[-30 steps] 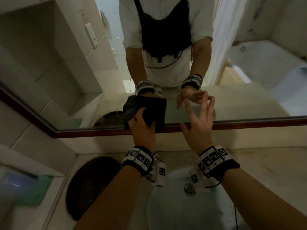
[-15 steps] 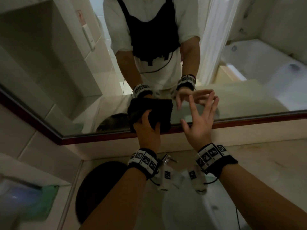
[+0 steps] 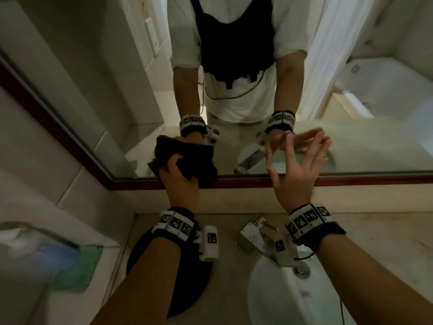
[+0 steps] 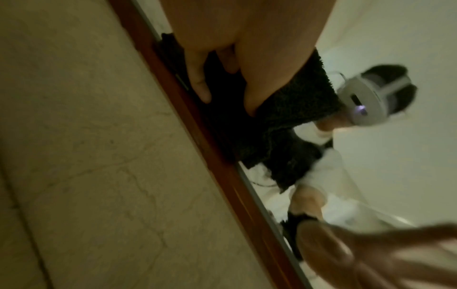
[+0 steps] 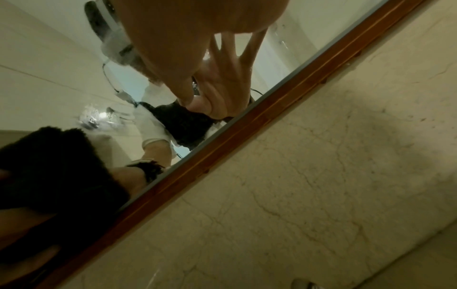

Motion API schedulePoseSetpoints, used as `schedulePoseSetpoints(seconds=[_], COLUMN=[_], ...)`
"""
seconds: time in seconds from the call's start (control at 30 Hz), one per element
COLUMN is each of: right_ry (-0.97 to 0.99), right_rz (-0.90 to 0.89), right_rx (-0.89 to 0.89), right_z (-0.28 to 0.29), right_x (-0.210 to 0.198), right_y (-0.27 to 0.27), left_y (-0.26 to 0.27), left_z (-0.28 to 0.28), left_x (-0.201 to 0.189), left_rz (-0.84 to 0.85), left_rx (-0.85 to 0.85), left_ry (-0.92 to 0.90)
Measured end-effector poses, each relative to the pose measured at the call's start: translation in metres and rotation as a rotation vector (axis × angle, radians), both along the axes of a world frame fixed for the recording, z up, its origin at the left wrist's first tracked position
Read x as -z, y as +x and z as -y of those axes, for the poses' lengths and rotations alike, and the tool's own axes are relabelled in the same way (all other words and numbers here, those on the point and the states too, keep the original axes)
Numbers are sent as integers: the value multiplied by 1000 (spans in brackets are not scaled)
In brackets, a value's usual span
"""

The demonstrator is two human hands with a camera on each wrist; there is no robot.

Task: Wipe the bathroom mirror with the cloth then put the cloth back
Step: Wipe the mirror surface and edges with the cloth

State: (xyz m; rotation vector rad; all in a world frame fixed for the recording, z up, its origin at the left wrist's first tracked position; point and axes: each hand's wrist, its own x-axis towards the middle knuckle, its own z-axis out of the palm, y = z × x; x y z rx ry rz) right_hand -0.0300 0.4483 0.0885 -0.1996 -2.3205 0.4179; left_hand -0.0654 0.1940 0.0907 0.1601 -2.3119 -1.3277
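My left hand [image 3: 180, 171] grips a bunched black cloth [image 3: 202, 160] and holds it against the mirror glass [image 3: 234, 148] just above the red-brown lower frame [image 3: 257, 181], near the bottom-left corner. In the left wrist view its fingers [image 4: 197, 82] lie over the cloth [image 4: 284, 121] beside the frame [image 4: 222, 166]. To the right my right hand [image 3: 300, 160] is open and holds nothing, its spread fingers [image 5: 230, 64] at or very near the glass. The right wrist view shows the cloth [image 5: 49, 166] at the far left.
Below the mirror lies a beige stone counter [image 3: 375, 242] with a chrome faucet [image 3: 255, 235] and a white basin [image 3: 281, 299]. A dark round object [image 3: 194, 285] sits under my left forearm. A green cloth [image 3: 77, 268] lies on a shelf at the left. A tiled wall borders the mirror's left side.
My left hand has slid the cloth to the left along the mirror's lower edge, nearer the corner. The right hand's fingers are a little more bent. The head view has shifted.
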Motion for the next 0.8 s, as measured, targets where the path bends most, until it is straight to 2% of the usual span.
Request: schedulePoseSetpoints(seconds=[0.17,0.43,0.63,0.8], right_ry=[-6,-24,-17,-7], right_rz=[9,14,29,26], right_rx=[2,-10,-20,-36], right_z=[-1,-3,-5,-9], right_x=[4,8,9,10], right_y=[-3,-8,-8,-6], left_y=[-6,-5,10,22], left_z=[32,19,-49,-108], left_x=[-7,-2,-1,9], left_rz=[3,-3,32,-36], left_rx=[-58,-109,19,202], left_ry=[-36,5,42,14])
